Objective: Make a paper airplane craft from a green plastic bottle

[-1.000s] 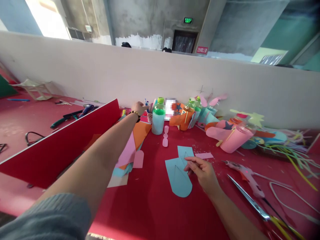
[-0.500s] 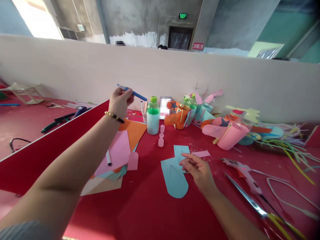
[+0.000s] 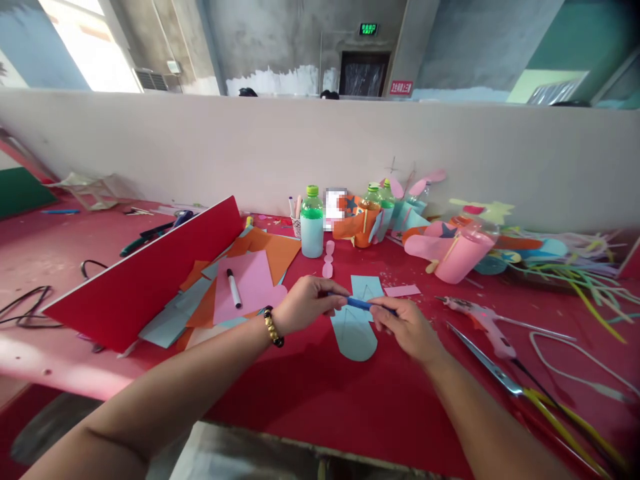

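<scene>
Both hands meet around a slim blue pen, held level above light blue paper. My left hand, with a beaded bracelet at the wrist, pinches its left end. Fingers of my right hand close on the other end. Beneath lies a light blue paper piece with a rounded end and pencil lines. A second light blue piece with a drawn triangle lies just behind, partly hidden by the pen and fingers. A pink paper strip rests to the right.
Left are stacked coloured sheets with a white marker, beside a red divider. A green-capped bottle and bottle crafts stand behind. A glue gun and scissors lie right.
My left hand has come down and right from beside the bottle with the blue pen. My right hand, earlier empty over the paper, now grips the pen's other end.
</scene>
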A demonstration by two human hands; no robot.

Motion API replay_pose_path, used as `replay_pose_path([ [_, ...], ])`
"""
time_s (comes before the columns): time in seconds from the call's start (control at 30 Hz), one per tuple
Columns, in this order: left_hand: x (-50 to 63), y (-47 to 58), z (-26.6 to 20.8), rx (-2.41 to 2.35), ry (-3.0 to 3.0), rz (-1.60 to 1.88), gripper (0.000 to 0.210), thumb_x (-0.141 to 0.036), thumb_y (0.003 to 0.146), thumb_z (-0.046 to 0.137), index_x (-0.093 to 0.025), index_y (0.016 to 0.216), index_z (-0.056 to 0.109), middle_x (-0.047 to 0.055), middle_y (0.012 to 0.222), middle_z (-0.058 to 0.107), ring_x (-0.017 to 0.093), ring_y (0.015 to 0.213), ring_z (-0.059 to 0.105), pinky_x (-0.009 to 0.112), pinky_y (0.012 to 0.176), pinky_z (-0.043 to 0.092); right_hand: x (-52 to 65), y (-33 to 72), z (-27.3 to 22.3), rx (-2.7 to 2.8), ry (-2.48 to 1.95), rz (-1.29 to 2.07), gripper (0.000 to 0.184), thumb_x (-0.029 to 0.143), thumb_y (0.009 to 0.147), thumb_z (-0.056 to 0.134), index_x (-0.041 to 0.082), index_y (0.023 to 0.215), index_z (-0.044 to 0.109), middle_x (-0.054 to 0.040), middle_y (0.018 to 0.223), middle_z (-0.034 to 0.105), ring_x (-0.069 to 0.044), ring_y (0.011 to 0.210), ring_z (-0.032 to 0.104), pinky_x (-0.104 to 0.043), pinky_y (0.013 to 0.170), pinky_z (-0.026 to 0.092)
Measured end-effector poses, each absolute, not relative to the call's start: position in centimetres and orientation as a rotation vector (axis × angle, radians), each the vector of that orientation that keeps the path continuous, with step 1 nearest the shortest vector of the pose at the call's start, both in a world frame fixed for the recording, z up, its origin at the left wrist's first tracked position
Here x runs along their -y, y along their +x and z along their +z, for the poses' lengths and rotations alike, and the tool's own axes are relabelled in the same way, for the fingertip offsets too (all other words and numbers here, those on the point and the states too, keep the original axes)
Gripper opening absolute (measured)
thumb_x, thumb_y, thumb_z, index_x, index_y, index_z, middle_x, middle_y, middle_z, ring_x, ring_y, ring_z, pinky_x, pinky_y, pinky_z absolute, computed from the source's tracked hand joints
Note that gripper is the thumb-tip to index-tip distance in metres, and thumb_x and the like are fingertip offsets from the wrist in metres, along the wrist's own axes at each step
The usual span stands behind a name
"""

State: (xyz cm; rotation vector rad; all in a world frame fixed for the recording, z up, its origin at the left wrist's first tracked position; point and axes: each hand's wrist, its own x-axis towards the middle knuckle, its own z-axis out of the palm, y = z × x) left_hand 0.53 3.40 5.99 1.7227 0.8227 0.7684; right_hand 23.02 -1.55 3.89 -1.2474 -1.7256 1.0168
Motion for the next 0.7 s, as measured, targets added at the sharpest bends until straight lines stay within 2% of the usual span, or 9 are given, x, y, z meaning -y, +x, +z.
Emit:
replay_pose_path([
  [0.13,-2.5,0.7,6.6,-0.873,2.041,0.747,0.014,-0.028,0.084,0.064,-0.021,0.090,0.076,0.002,0.067,0.067,0.012,0.058,0.059,0.021,0.057,0.043,1.7,22.7,4.1,1.984,-1.176,0.935,0.031,0.045,0.089,0.054,0.019,0.081,0.070,-0.0014,0.071,0.059,-0.016,0.066,0.051,-0.026,0.058,0.036],
  [0.23,-2.6,0.0,8.2,-0.849,2.155,0.770,0.011,-0.027,0.082,0.067,-0.022,0.085,0.077,0.001,0.066,0.068,0.012,0.056,0.057,0.022,0.056,0.041,1.8,23.2,4.3,2.052,-1.172,0.818,0.028,0.041,0.091,0.053,0.020,0.084,0.070,-0.0021,0.073,0.062,-0.016,0.067,0.053,-0.028,0.060,0.036],
  [0.3,-3.3,-1.6,9.9,-1.029,2.044,0.973,0.012,-0.028,0.082,0.067,-0.020,0.083,0.076,0.001,0.064,0.066,0.011,0.053,0.054,0.023,0.053,0.041,1.6,24.1,4.4,1.969,-1.223,0.724,0.026,0.041,0.089,0.056,0.021,0.082,0.070,-0.0017,0.071,0.061,-0.016,0.065,0.052,-0.028,0.060,0.036],
  [0.4,-4.1,-3.9,11.7,-1.153,1.891,1.128,0.022,-0.033,0.084,0.064,-0.016,0.094,0.074,0.001,0.060,0.062,0.011,0.051,0.051,0.023,0.051,0.041,1.2,25.2,4.3,1.679,-1.232,0.688,0.024,0.041,0.087,0.059,0.021,0.083,0.071,-0.0013,0.075,0.060,-0.016,0.069,0.051,-0.028,0.063,0.038],
  [0.5,-3.5,-3.5,10.3,-0.959,1.619,0.928,0.032,-0.039,0.083,0.065,-0.014,0.102,0.072,0.003,0.070,0.065,0.009,0.057,0.052,0.024,0.058,0.045,0.9,25.0,3.9,1.354,-1.103,0.791,0.021,0.041,0.085,0.062,0.022,0.085,0.071,0.0001,0.072,0.057,-0.014,0.067,0.049,-0.027,0.062,0.039],
  [0.57,-2.5,-1.9,7.9,-0.839,1.360,0.846,0.040,-0.041,0.077,0.072,-0.014,0.107,0.070,0.005,0.080,0.068,0.009,0.062,0.057,0.024,0.063,0.048,1.1,24.4,3.6,1.172,-0.967,0.896,0.016,0.039,0.081,0.068,0.023,0.085,0.071,0.0015,0.069,0.056,-0.012,0.062,0.049,-0.026,0.060,0.039],
  [0.7,-0.6,1.6,4.5,-0.680,1.040,0.730,0.044,-0.039,0.069,0.080,-0.012,0.102,0.069,0.007,0.084,0.070,0.011,0.066,0.063,0.026,0.067,0.052,1.6,23.2,3.6,1.065,-0.784,1.046,0.012,0.031,0.077,0.073,0.024,0.086,0.070,0.0010,0.072,0.061,-0.013,0.066,0.056,-0.027,0.064,0.044],
])
